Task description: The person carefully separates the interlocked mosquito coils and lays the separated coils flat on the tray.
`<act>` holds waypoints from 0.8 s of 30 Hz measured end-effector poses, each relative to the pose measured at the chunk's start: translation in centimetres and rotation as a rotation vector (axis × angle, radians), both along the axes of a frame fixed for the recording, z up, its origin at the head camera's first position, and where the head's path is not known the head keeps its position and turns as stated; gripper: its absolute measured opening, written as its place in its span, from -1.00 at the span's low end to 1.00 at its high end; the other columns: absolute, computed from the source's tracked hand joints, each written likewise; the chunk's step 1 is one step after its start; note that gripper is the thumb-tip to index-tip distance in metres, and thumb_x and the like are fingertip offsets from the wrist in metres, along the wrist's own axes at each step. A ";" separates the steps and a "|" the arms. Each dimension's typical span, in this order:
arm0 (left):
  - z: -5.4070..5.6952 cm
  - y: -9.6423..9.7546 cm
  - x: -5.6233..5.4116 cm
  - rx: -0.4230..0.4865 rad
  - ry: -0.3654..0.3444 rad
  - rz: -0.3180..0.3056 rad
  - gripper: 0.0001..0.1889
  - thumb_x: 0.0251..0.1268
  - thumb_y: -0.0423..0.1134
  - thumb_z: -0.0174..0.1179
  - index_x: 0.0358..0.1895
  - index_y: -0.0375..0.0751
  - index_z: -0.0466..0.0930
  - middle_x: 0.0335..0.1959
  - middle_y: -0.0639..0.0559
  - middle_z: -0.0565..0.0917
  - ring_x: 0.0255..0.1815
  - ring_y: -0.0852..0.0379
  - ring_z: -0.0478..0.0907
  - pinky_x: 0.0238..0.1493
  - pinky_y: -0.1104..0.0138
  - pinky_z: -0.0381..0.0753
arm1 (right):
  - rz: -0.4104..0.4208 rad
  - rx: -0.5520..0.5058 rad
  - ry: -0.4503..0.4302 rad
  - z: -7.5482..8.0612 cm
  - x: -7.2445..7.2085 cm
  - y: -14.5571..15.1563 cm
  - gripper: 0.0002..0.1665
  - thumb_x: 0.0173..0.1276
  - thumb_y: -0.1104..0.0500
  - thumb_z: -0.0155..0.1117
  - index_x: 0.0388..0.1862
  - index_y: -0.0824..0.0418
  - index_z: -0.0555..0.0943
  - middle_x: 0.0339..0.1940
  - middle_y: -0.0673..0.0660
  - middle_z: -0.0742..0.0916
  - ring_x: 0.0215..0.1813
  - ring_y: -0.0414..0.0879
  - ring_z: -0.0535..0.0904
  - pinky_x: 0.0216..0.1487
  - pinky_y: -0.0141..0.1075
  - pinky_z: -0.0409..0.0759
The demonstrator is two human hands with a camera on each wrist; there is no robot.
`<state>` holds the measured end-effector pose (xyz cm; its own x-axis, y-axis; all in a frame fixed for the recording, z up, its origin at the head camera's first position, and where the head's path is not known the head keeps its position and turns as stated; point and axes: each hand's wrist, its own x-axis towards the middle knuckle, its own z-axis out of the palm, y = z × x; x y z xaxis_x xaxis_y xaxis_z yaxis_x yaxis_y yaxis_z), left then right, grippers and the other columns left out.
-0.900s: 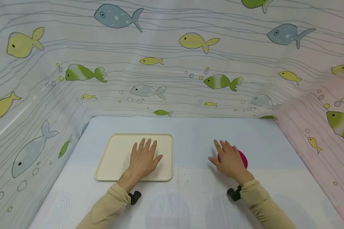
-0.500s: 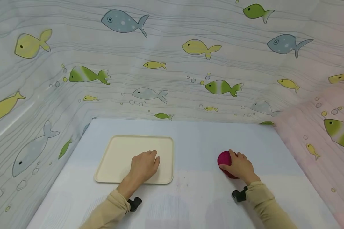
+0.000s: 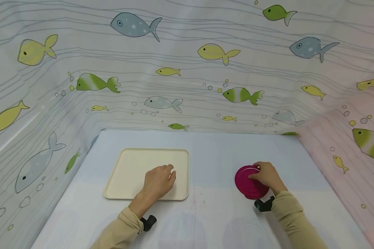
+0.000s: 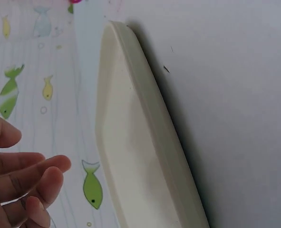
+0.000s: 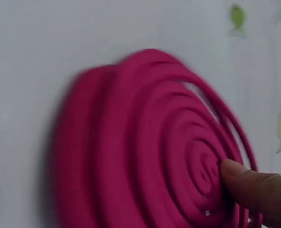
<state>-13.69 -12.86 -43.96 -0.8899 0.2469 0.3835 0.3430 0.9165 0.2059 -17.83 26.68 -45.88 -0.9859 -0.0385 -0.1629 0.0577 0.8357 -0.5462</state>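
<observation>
A round magenta coil (image 3: pixel 250 183), wound in a flat spiral like a thick cord or strip, is on the right part of the table. My right hand (image 3: pixel 269 175) pinches it at its far right edge, and it looks tilted. In the right wrist view the thumb (image 5: pixel 254 185) presses near the middle of the magenta spiral (image 5: pixel 145 142); the other fingers are hidden behind it. A loose outer strand stands apart along its edge. My left hand (image 3: pixel 158 181) hovers over the cream tray (image 3: pixel 131 166), fingers loosely bent and holding nothing. In the left wrist view, its fingers (image 4: pixel 21 180) are apart from the tray wall (image 4: pixel 154 123).
The white table (image 3: pixel 212 152) has small dark specks (image 3: pixel 202 197) between the tray and the coil. Fish-patterned sheeting (image 3: pixel 187 83) rises behind the table and on both sides. Black wrist cameras (image 3: pixel 149 223) hang below each wrist.
My right hand has gone from lying spread over the magenta coil to pinching its edge, moving right and tilting it. My left hand's fingers, straight before, are now loosely bent above the tray.
</observation>
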 end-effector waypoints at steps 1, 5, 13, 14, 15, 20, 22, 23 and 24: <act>0.1 0.1 0.1 0.026 -0.036 -0.002 -0.88 0.23 -0.23 0.24 -0.28 -0.18 0.70 -0.57 0.11 0.66 -0.60 0.14 0.56 -0.69 0.34 0.40 | -0.011 -0.067 -0.028 0.2 0.1 0.1 -0.34 0.15 0.17 0.46 0.15 0.50 0.50 -0.05 0.48 0.58 -0.14 0.16 0.59 -0.21 -0.07 0.70; 0.5 0.8 0.3 0.155 -0.186 -0.004 -0.83 0.29 -0.20 0.16 -0.19 -0.13 0.71 -0.43 0.13 0.75 -0.49 0.16 0.62 -0.61 0.35 0.45 | -0.061 -0.357 -0.143 1.1 0.5 -0.5 -0.45 0.22 0.19 0.43 0.12 0.44 0.51 0.04 0.39 0.58 -0.25 -0.09 0.59 -0.28 -0.30 0.68; 1.6 3.8 1.0 0.797 -0.592 -0.152 -0.71 0.44 -0.18 0.05 0.08 -0.26 0.56 -0.12 -0.18 0.72 -0.24 0.15 0.65 -0.28 0.36 0.59 | -0.062 -0.955 -0.205 4.1 2.0 -6.5 -0.46 0.33 0.27 0.31 0.20 0.37 0.33 -0.09 0.07 0.69 -0.23 -0.19 0.72 -0.19 -0.32 0.73; 1.4 4.3 1.1 0.898 -0.660 -0.173 -0.67 0.46 -0.15 0.04 0.12 -0.29 0.52 -0.07 -0.21 0.70 -0.20 0.13 0.66 -0.24 0.34 0.62 | -0.068 -1.009 -0.207 4.3 2.3 -7.4 -0.49 0.34 0.28 0.30 0.18 0.34 0.33 -0.12 0.03 0.70 -0.22 -0.19 0.73 -0.18 -0.32 0.73; 1.3 4.7 1.2 0.985 -0.716 -0.189 -0.63 0.47 -0.13 0.02 0.15 -0.31 0.48 -0.03 -0.23 0.68 -0.16 0.13 0.65 -0.19 0.33 0.65 | -0.079 -1.058 -0.208 4.3 2.7 -8.2 -0.51 0.34 0.29 0.30 0.16 0.33 0.34 -0.14 0.00 0.70 -0.20 -0.19 0.73 -0.17 -0.32 0.73; 0.3 6.5 1.7 1.266 -0.899 -0.210 -0.51 0.46 -0.07 0.08 0.22 -0.41 0.40 -0.11 -0.05 0.67 -0.14 0.22 0.62 -0.09 0.37 0.67 | -0.158 -1.188 -0.214 3.6 4.1 -11.4 -0.55 0.34 0.33 0.28 0.15 0.29 0.36 -0.10 -0.02 0.69 -0.10 -0.20 0.70 -0.08 -0.30 0.72; -0.1 6.9 1.9 1.332 -0.914 -0.188 -0.51 0.44 -0.11 0.11 0.24 -0.42 0.39 -0.11 -0.03 0.67 -0.16 0.26 0.62 -0.10 0.41 0.66 | -0.180 -1.208 -0.223 3.2 4.5 -12.0 -0.54 0.34 0.34 0.26 0.17 0.30 0.36 -0.07 -0.02 0.69 -0.07 -0.20 0.69 -0.06 -0.31 0.71; -0.2 7.1 1.9 1.357 -0.907 -0.175 -0.50 0.43 -0.12 0.13 0.25 -0.43 0.39 -0.10 -0.04 0.68 -0.16 0.27 0.62 -0.10 0.44 0.66 | -0.184 -1.213 -0.232 3.0 4.6 -12.3 -0.53 0.34 0.34 0.26 0.18 0.31 0.36 -0.06 -0.02 0.68 -0.06 -0.20 0.68 -0.04 -0.32 0.70; -0.3 7.2 2.0 1.382 -0.896 -0.159 -0.51 0.43 -0.13 0.13 0.26 -0.42 0.39 -0.06 -0.06 0.67 -0.15 0.27 0.63 -0.09 0.44 0.67 | -0.184 -1.215 -0.245 2.8 4.7 -12.4 -0.52 0.35 0.33 0.25 0.19 0.33 0.35 -0.07 -0.03 0.69 -0.07 -0.21 0.67 -0.04 -0.34 0.70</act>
<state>-11.70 -5.71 -44.23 -0.9360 0.2812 -0.2117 -0.2598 -0.1463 0.9545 -13.11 14.29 -43.10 -0.9416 -0.1571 -0.2979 0.3284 -0.2316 -0.9157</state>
